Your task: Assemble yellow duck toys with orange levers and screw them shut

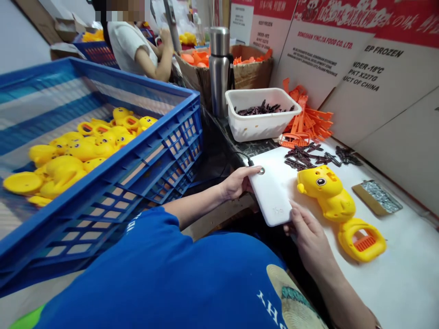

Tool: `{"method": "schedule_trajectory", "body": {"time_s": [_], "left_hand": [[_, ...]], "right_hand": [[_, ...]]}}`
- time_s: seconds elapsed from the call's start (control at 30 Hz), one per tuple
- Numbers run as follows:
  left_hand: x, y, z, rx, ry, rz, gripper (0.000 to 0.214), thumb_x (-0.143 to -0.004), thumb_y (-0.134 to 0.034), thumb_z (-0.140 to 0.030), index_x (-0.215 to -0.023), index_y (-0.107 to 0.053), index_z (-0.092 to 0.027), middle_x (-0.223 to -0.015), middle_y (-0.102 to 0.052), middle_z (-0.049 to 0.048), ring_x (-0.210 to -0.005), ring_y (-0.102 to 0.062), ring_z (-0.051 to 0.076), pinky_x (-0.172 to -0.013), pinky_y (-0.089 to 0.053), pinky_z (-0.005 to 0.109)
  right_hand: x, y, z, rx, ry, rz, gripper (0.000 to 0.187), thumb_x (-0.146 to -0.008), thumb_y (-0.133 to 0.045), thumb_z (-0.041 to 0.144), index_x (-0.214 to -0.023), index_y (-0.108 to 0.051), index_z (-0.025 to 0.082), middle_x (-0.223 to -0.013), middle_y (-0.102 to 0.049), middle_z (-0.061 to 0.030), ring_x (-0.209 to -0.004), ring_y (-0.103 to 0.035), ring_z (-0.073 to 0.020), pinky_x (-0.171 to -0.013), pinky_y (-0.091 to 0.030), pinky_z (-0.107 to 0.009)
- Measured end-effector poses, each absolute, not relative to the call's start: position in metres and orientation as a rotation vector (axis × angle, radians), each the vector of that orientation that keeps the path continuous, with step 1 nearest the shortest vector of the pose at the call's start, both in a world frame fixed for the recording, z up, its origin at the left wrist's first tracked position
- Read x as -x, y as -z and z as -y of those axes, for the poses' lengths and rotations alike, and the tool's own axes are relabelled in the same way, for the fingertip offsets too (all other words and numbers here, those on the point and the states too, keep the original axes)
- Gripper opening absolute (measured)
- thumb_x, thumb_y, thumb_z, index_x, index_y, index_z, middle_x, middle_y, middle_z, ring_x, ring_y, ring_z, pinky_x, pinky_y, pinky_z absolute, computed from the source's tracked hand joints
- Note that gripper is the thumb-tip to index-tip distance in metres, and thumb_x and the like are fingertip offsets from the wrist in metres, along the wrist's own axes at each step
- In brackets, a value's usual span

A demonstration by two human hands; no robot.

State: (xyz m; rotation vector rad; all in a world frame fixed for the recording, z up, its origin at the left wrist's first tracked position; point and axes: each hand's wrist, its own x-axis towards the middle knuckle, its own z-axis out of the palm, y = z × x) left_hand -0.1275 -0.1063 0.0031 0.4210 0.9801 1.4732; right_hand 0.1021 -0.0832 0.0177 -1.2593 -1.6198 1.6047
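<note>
A white power bank (272,194) with a cable plugged in at its far end is held between both hands above the near edge of the worktop. My left hand (238,183) grips its far left corner, the thumb beside a small round button. At the near right corner my right hand (306,225) is closed on it, thumb on top and fingers mostly hidden below. Faint digits show on its near end. Just right of it lies a yellow animal-shaped toy (329,192) with a big eye. Its ring-shaped handle part (361,241) holds an orange grille.
A blue crate (164,151) of yellow toys stands left. A white tub (262,125) of dark parts, a steel flask (218,73) and orange pieces (305,119) are behind. A small box of metal bits (377,197) lies right. Another person (128,48) sits beyond.
</note>
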Motion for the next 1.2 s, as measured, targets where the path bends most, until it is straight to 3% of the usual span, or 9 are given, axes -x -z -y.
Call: {"method": "schedule_trajectory", "body": {"time_s": [0.17, 0.37, 0.5, 0.6, 0.77, 0.97, 1.1, 1.2], "left_hand": [[0.134, 0.001, 0.104, -0.292, -1.516, -0.985, 0.021, -0.073, -0.082, -0.026, -0.084, -0.073, -0.01, -0.074, -0.076, 0.0102, -0.062, -0.069, 0.021, -0.058, -0.058, 0.031], [0.157, -0.008, 0.089, -0.049, -1.863, -1.03, 0.01, -0.089, -0.069, -0.02, -0.095, -0.07, -0.012, -0.079, -0.076, 0.0054, -0.075, -0.072, 0.018, -0.08, -0.065, 0.037], [0.168, -0.014, 0.073, 0.061, -2.025, -1.048, 0.009, -0.094, -0.061, -0.014, -0.102, -0.066, -0.011, -0.085, -0.076, 0.0059, -0.089, -0.074, 0.018, -0.099, -0.061, 0.044], [0.166, -0.017, 0.063, 0.116, -2.077, -1.05, 0.013, -0.096, -0.058, -0.01, -0.107, -0.065, -0.01, -0.094, -0.076, 0.0084, -0.098, -0.073, 0.019, -0.103, -0.058, 0.045], [0.169, -0.025, 0.057, 0.161, -2.082, -1.086, 0.016, -0.096, -0.059, -0.009, -0.11, -0.066, -0.013, -0.099, -0.076, 0.0074, -0.097, -0.072, 0.016, -0.099, -0.061, 0.038], [0.177, -0.025, 0.07, 0.216, -1.908, -1.217, 0.006, -0.089, -0.071, -0.01, -0.094, -0.067, -0.01, -0.073, -0.067, 0.005, -0.065, -0.067, 0.013, -0.064, -0.063, 0.023], [0.169, -0.02, 0.067, 0.235, -1.913, -1.208, 0.011, -0.095, -0.06, -0.005, -0.102, -0.066, -0.012, -0.076, -0.069, 0.003, -0.067, -0.07, 0.011, -0.067, -0.065, 0.02], [0.166, -0.016, 0.062, 0.261, -1.903, -1.191, 0.008, -0.094, -0.065, -0.008, -0.102, -0.065, -0.011, -0.073, -0.068, 0.002, -0.065, -0.071, 0.011, -0.067, -0.063, 0.017]], "right_hand": [[-0.099, -0.02, 0.068, 1.213, -1.701, 1.543, 0.06, -0.08, -0.074, 0.067, -0.114, -0.073, 0.018, -0.073, -0.064, -0.0007, -0.065, -0.058, -0.0148, -0.059, -0.054, -0.026], [-0.088, -0.031, 0.076, 1.202, -1.69, 1.544, 0.077, -0.067, -0.083, 0.071, -0.124, -0.066, 0.021, -0.114, -0.071, -0.0068, -0.08, -0.067, -0.0144, -0.07, -0.058, -0.026], [-0.089, -0.035, 0.09, 1.152, -1.78, 1.61, 0.07, -0.072, -0.078, 0.072, -0.118, -0.068, 0.021, -0.108, -0.072, -0.0073, -0.079, -0.065, -0.014, -0.07, -0.057, -0.027], [-0.093, -0.036, 0.095, 1.086, -1.857, 1.61, 0.061, -0.078, -0.076, 0.07, -0.113, -0.071, 0.021, -0.103, -0.073, -0.0064, -0.079, -0.064, -0.0133, -0.072, -0.056, -0.026], [-0.104, -0.032, 0.099, 1.055, -1.973, 1.636, 0.057, -0.081, -0.072, 0.071, -0.108, -0.074, 0.02, -0.099, -0.073, -0.0068, -0.08, -0.064, -0.0141, -0.075, -0.055, -0.028], [-0.113, -0.026, 0.103, 1.039, -1.99, 1.743, 0.061, -0.081, -0.069, 0.075, -0.11, -0.074, 0.021, -0.1, -0.073, -0.0059, -0.085, -0.066, -0.0159, -0.082, -0.054, -0.03], [-0.118, -0.023, 0.104, 1.067, -2.044, 1.802, 0.064, -0.08, -0.068, 0.076, -0.114, -0.072, 0.021, -0.103, -0.073, -0.0063, -0.089, -0.066, -0.0174, -0.085, -0.054, -0.032], [-0.123, -0.02, 0.104, 1.059, -2.059, 1.865, 0.061, -0.084, -0.066, 0.074, -0.117, -0.071, 0.022, -0.106, -0.072, -0.0056, -0.092, -0.067, -0.018, -0.086, -0.054, -0.032]]}}
